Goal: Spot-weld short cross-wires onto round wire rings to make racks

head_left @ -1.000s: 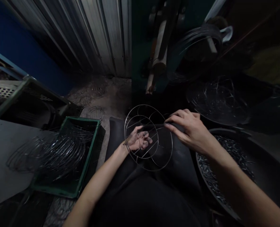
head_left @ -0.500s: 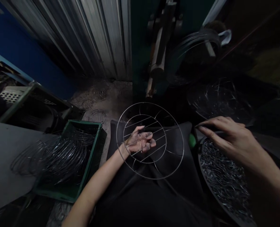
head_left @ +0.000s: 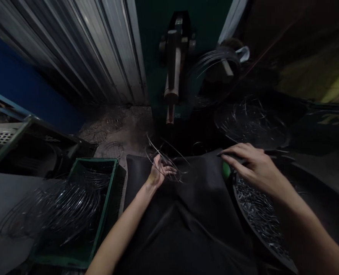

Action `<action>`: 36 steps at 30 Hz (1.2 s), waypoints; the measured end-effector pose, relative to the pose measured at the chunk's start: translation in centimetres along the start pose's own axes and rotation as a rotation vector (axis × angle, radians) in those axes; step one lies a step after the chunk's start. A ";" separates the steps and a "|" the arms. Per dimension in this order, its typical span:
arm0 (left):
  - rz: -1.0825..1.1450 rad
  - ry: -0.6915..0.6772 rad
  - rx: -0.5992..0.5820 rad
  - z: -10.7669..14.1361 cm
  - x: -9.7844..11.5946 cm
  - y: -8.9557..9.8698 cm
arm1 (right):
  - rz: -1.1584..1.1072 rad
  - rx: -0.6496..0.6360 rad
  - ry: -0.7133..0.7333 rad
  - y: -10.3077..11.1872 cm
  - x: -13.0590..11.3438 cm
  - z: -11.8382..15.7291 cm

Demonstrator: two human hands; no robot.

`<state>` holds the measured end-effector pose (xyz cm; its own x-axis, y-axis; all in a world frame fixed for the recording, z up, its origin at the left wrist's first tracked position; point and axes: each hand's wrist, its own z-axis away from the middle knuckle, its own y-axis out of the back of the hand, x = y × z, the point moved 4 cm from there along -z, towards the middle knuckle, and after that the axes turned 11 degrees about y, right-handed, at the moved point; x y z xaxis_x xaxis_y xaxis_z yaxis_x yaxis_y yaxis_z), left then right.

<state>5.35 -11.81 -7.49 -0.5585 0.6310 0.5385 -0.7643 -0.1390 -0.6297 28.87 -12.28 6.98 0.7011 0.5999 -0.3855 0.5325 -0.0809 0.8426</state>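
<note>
My left hand (head_left: 160, 171) is closed on a round wire rack (head_left: 169, 156), turned nearly edge-on and smeared by motion over the dark cloth (head_left: 172, 198) on my lap. Over at the right, my right hand (head_left: 252, 162) is closed in a pinch, thumb against forefinger. Whatever lies between those fingertips is too small to make out. Below this hand stands a dark basin (head_left: 257, 246) full of small curved metal wire pieces (head_left: 257, 206). A green thing (head_left: 226, 171) peeks out between the cloth and the basin.
Ahead of me a machine's metal arm with a rod (head_left: 171, 84) points down. On the left, many wire rings (head_left: 74, 206) are heaped at a green crate (head_left: 96, 244). Further back are a wire coil (head_left: 215, 61) and a second basin with wire (head_left: 252, 122). Corrugated metal (head_left: 106, 46) stands behind.
The wire rack has tilted from face-on to nearly edge-on in my left hand. My right hand keeps its pinch. The view has shifted, with the machine appearing further left.
</note>
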 end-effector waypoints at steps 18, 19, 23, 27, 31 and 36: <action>-0.026 -0.026 0.183 -0.3 -2.6 0.3 | -0.009 -0.234 0.093 -5.7 -4.1 -3.8; -0.036 -0.022 0.189 -0.2 -2.6 0.2 | -0.003 -0.234 0.085 -6.0 -4.2 -3.8; -0.051 -0.053 0.228 0.2 -2.7 0.1 | 0.053 -0.162 -0.016 -6.8 -4.0 -3.6; -0.046 -0.154 0.310 0.2 -2.6 0.3 | 0.081 -0.079 -0.150 -7.9 -3.5 -3.1; -0.065 -0.253 0.365 0.1 -2.6 0.4 | 0.051 0.018 -0.258 -8.7 -3.2 -2.6; -0.018 -0.327 0.453 0.3 -2.4 0.5 | -0.006 0.120 -0.332 -8.7 -3.5 -1.9</action>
<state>6.23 -13.62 -8.94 -0.5599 0.3763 0.7382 -0.7965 -0.4897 -0.3545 20.90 -12.12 1.74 0.8030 0.3107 -0.5085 0.5755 -0.1827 0.7971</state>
